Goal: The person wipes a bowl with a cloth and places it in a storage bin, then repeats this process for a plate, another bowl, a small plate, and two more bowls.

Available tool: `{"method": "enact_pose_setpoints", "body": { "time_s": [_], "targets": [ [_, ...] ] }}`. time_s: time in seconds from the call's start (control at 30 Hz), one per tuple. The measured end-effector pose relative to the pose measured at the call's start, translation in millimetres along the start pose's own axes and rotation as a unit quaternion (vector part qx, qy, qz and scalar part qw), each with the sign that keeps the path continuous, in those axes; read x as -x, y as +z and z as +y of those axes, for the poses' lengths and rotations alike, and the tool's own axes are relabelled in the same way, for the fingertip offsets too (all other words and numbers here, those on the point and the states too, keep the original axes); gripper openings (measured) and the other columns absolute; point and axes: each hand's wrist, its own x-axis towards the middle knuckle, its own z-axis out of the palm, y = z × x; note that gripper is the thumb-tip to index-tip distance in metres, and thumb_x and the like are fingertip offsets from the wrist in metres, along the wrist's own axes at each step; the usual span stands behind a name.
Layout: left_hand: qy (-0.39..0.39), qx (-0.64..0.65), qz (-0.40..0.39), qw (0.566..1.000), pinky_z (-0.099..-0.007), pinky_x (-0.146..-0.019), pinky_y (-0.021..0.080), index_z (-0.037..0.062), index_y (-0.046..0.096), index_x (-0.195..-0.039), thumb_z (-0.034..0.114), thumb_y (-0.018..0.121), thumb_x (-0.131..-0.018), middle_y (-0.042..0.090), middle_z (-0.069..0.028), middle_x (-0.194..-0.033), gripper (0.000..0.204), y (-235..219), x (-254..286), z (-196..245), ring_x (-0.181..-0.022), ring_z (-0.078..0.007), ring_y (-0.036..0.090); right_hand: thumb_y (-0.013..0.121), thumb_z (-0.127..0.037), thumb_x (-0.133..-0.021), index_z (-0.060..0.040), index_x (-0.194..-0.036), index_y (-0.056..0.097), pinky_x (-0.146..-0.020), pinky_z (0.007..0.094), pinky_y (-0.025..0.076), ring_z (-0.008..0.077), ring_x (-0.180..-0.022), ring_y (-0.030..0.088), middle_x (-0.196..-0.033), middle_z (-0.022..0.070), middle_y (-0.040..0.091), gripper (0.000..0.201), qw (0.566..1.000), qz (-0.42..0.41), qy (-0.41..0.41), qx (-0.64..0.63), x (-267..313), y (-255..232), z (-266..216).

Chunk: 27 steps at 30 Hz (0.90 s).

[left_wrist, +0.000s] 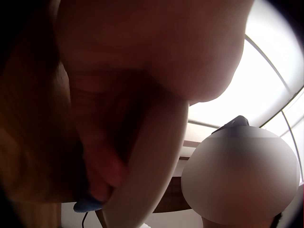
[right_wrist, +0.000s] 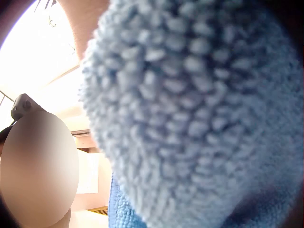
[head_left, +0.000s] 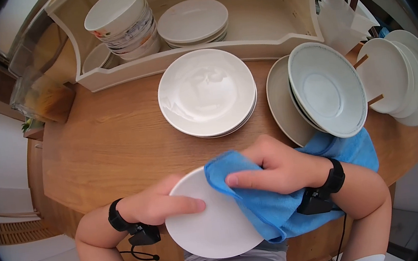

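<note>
A white plate (head_left: 211, 228) is tilted in front of the person's body, over the table's near edge. My left hand (head_left: 163, 203) grips its left rim, thumb on the upper face; the left wrist view shows the fingers curled along the plate's underside (left_wrist: 159, 161). With my right hand (head_left: 275, 167) I hold a blue terry cloth (head_left: 269, 208) over the plate's upper right rim, thumb lying on top of the cloth. The right fingers are hidden under it. In the right wrist view the looped cloth (right_wrist: 190, 109) fills most of the picture.
Stacked white plates (head_left: 207, 92) stand mid-table. At right, bowls (head_left: 328, 91) lean on a larger dish (head_left: 278, 97), beside upright plates (head_left: 386, 77) in a rack with wooden pegs. Behind, a cream shelf (head_left: 261, 49) holds stacked bowls (head_left: 121, 16) and plates (head_left: 193, 19). A clear container (head_left: 48, 100) stands left.
</note>
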Motion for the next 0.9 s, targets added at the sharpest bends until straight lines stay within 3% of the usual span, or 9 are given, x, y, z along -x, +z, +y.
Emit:
{"method": "enact_pose_setpoints", "body": {
  "time_s": [0.07,0.1,0.23,0.47,0.6,0.7,0.77,0.8,0.9],
  "targets": [
    [-0.002,0.058,0.05,0.997,-0.0328,-0.093,0.051,-0.0045,0.048,-0.14,0.021,0.063,-0.095,0.065,-0.0142,-0.124,0.053,3.9,4.3,2.7,-0.113,-0.0194,0.062,0.059,-0.031,-0.102,0.0028,-0.11,0.069,-0.075,0.0288,0.052,0.012,-0.079,0.064,-0.089,0.0092,0.072,0.036,0.994,0.031,0.028,-0.097,0.8,3.3,0.3],
    [0.068,0.101,0.107,0.987,-0.0344,-0.095,0.051,-0.0043,0.045,-0.142,0.021,0.064,-0.094,0.063,-0.0158,-0.127,0.057,5.0,5.9,5.2,-0.115,-0.0212,0.062,0.058,-0.03,-0.103,0.0028,-0.115,0.067,-0.079,0.0276,0.052,0.0101,-0.086,0.063,-0.097,0.0059,0.072,0.037,0.978,0.062,0.054,-0.191,0.4,3.1,-1.6],
    [0.194,0.156,0.181,0.951,-0.0393,-0.101,0.05,-0.0037,0.036,-0.147,0.023,0.066,-0.09,0.057,-0.0202,-0.135,0.07,-1.1,5.7,3.7,-0.121,-0.0264,0.06,0.055,-0.03,-0.105,0.0045,-0.122,0.064,-0.086,0.027,0.051,0.0085,-0.097,0.06,-0.108,0.0036,0.069,0.04,0.977,0.04,0.072,-0.198,3.3,-2.6,-5.3],
    [0.086,0.194,0.104,0.972,-0.0408,-0.103,0.048,0.0012,0.031,-0.153,0.033,0.072,-0.087,0.05,-0.0168,-0.145,0.084,-9.1,14.9,-9.5,-0.13,-0.0259,0.053,0.056,-0.03,-0.105,0.0054,-0.122,0.063,-0.086,0.0283,0.051,0.0094,-0.097,0.06,-0.108,0.004,0.069,0.04,0.982,0.034,0.052,-0.176,3.4,-1.7,-1.3],
    [0.05,0.185,0.023,0.981,-0.0398,-0.105,0.047,0.0019,0.026,-0.155,0.035,0.071,-0.088,0.048,-0.0161,-0.148,0.087,-11.7,16.9,-14.4,-0.132,-0.0247,0.051,0.058,-0.031,-0.103,0.0039,-0.112,0.068,-0.077,0.0296,0.052,0.011,-0.083,0.064,-0.09,0.0084,0.073,0.037,0.994,0.005,0.037,-0.106,0.0,-3.6,-3.2],
    [0.036,0.12,-0.033,0.992,-0.0354,-0.099,0.05,-0.001,0.038,-0.149,0.034,0.068,-0.092,0.057,-0.0149,-0.138,0.073,-4.1,3.4,-10.6,-0.122,-0.0218,0.058,0.06,-0.031,-0.102,0.0025,-0.105,0.07,-0.072,0.0308,0.052,0.0128,-0.074,0.065,-0.081,0.0118,0.072,0.035,0.999,-0.024,0.01,-0.039,-0.5,-1.4,-2.1],
    [0.04,-0.102,-0.081,0.991,-0.0312,-0.09,0.052,-0.0041,0.052,-0.137,0.029,0.062,-0.096,0.066,-0.012,-0.123,0.054,-9.5,-5.0,-12.3,-0.108,-0.0197,0.064,0.061,-0.031,-0.101,0.002,-0.103,0.071,-0.07,0.0314,0.052,0.014,-0.071,0.065,-0.078,0.0134,0.071,0.035,0.999,-0.036,0.006,-0.023,-0.6,-1.7,-4.4],
    [0.019,-0.078,-0.047,0.996,-0.029,-0.083,0.053,-0.0065,0.061,-0.124,0.022,0.058,-0.096,0.07,-0.0107,-0.11,0.04,-10.4,-3.3,-14.9,-0.098,-0.0181,0.066,0.06,-0.031,-0.102,0.0021,-0.105,0.07,-0.072,0.0306,0.052,0.0128,-0.074,0.065,-0.082,0.012,0.072,0.035,0.999,-0.036,0.013,-0.019,-0.3,-3.6,-6.6],
    [0.005,0.059,0.076,0.995,-0.0308,-0.086,0.053,-0.0078,0.056,-0.129,0.017,0.059,-0.092,0.068,-0.0145,-0.115,0.045,-2.2,2.2,-3.7,-0.102,-0.0197,0.066,0.059,-0.032,-0.103,0.0024,-0.112,0.069,-0.078,0.0289,0.052,0.0105,-0.083,0.064,-0.093,0.0086,0.073,0.037,0.998,-0.009,0.025,-0.063,-0.8,-2.3,-7.5]
  ]
}}
